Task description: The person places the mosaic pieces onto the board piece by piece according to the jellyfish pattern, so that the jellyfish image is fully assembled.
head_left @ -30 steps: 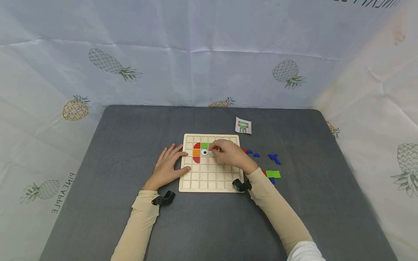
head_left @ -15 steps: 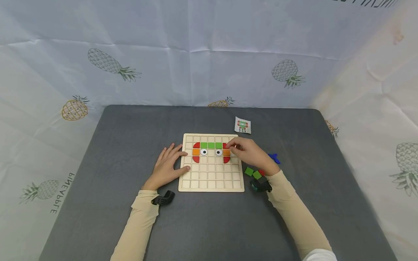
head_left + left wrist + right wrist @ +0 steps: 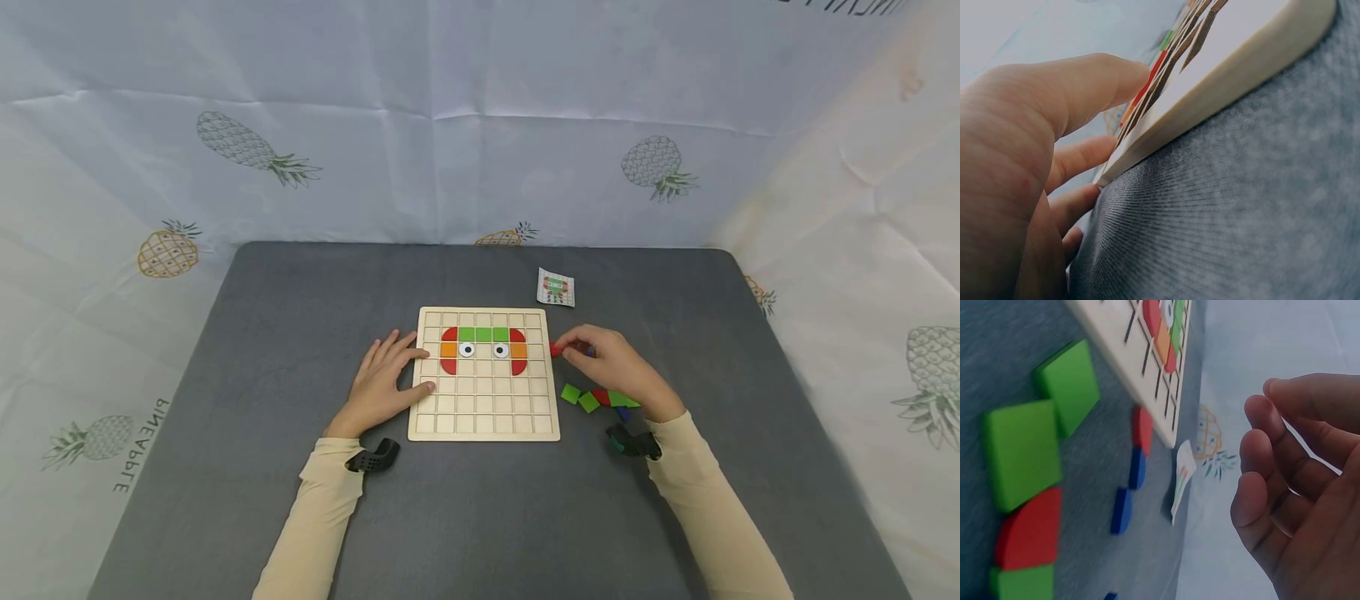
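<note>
My left hand lies with spread fingers at the left edge of the wooden grid board. In the left wrist view its thumb reaches over the board's rim. On the grid are red quarter-round pieces, orange squares, green squares and two eye pieces. My right hand hovers just right of the board, fingers loosely bent. Nothing shows between its fingertips in the right wrist view. Close to these fingertips, a red piece lies on the table by the board's edge.
Below the right hand lie loose green squares and a red piece. Blue half-round pieces lie near the board's right side. A small picture card lies behind the board on the grey table.
My right hand has drawn back rightward from over the board to beside its right edge, uncovering the green, red, orange and eye pieces there. The left hand has stayed put.
</note>
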A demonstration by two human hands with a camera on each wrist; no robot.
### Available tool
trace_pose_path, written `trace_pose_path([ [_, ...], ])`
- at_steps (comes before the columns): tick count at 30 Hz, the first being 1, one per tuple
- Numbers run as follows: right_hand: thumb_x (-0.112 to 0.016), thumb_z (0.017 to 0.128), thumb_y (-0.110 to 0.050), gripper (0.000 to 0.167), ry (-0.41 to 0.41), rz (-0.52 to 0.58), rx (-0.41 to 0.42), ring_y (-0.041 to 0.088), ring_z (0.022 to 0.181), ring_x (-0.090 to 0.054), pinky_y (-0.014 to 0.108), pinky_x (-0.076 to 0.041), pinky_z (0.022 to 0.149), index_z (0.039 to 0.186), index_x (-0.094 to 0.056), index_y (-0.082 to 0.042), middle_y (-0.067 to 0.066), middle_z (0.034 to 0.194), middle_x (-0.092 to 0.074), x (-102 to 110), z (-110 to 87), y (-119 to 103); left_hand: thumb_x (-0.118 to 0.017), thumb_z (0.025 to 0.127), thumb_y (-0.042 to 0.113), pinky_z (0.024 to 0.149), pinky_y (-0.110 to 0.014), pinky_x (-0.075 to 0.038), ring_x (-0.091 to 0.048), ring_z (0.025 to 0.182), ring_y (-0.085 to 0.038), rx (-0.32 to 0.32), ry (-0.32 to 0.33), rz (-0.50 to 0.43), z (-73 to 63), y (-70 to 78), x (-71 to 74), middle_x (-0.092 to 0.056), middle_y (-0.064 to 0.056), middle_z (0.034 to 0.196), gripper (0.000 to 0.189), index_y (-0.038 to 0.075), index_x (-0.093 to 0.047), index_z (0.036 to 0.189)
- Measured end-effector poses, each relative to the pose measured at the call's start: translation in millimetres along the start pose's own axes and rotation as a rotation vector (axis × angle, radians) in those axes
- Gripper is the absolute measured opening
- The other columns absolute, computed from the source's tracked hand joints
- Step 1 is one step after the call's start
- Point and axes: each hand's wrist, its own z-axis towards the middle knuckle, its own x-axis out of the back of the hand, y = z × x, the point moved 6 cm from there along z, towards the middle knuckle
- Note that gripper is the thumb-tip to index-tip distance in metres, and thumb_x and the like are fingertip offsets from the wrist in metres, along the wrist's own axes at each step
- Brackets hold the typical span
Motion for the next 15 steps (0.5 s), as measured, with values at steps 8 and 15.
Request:
trace_pose_path([
  [8,-0.062,0.101,-0.011,0.021,0.017,-0.027,-0.016,0.018,0.084,-0.055,0.027,-0.049,0.067,0.118,-0.069,-0.003,0.009,0.107,-0.069,2,-15.7,14,-0.07,0.089,0.049,0.131,-0.05,0.0,-0.012,0.16,-0.032,-0.005,0.005,0.01,0.0,0.9,0.4,-0.032,-0.009,0.166,0.06,0.018,-0.059,0.139],
  [15,-0.063,0.1,-0.012,0.021,0.034,-0.006,-0.042,0.017,0.083,-0.055,0.024,-0.05,0.066,0.118,-0.07,-0.005,0.008,0.106,-0.068,-6,-25.5,23,-0.071,0.089,0.049,0.131,-0.051,0.0,-0.013,0.159,-0.032,-0.01,0.015,0.005,-0.6,1.7,1.3,-0.033,-0.009,0.166,0.059,0.017,-0.06,0.137],
])
